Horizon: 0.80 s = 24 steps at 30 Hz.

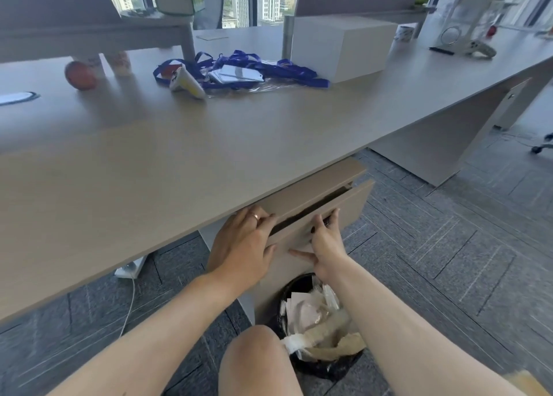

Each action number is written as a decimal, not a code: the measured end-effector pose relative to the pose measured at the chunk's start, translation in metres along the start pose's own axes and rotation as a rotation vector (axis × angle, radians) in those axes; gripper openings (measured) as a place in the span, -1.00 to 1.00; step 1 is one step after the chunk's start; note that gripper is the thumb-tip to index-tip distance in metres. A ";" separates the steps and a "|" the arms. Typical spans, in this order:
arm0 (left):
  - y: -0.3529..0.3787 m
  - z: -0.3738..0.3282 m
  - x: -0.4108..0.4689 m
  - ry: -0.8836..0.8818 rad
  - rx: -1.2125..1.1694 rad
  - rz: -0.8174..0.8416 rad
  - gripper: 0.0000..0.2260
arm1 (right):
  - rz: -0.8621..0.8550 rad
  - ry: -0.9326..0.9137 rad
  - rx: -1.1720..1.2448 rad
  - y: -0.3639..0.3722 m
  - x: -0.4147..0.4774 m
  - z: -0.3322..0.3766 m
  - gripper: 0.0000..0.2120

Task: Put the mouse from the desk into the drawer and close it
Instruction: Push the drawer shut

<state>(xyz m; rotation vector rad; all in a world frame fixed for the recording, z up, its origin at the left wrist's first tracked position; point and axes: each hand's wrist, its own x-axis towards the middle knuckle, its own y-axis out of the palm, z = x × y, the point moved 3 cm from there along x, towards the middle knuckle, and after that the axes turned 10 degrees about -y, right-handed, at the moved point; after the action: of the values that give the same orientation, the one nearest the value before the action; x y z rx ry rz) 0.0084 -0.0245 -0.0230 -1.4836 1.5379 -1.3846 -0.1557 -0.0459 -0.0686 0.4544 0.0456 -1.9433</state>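
The drawer sits under the desk's front edge and stands open by a narrow dark gap. My left hand, with a ring on one finger, lies over the left end of the drawer front, its fingers curled over the top edge. My right hand is further right, fingers hooked into the gap and thumb spread on the front. No mouse shows on the desk. The inside of the drawer is hidden.
On the desk lie a white and yellow controller, blue lanyards with cards, a red apple and a white box. A bin full of paper stands on the floor below the drawer, beside my knee.
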 end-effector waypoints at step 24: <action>0.008 0.013 0.005 0.127 0.012 -0.107 -0.42 | 0.059 -0.025 0.052 0.025 0.017 0.001 -0.17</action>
<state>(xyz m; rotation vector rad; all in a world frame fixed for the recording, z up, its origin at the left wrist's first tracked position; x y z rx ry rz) 0.0168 -0.0339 -0.0329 -1.5156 1.5422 -1.5739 -0.1391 -0.0714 -0.0693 0.4610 -0.0339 -1.8953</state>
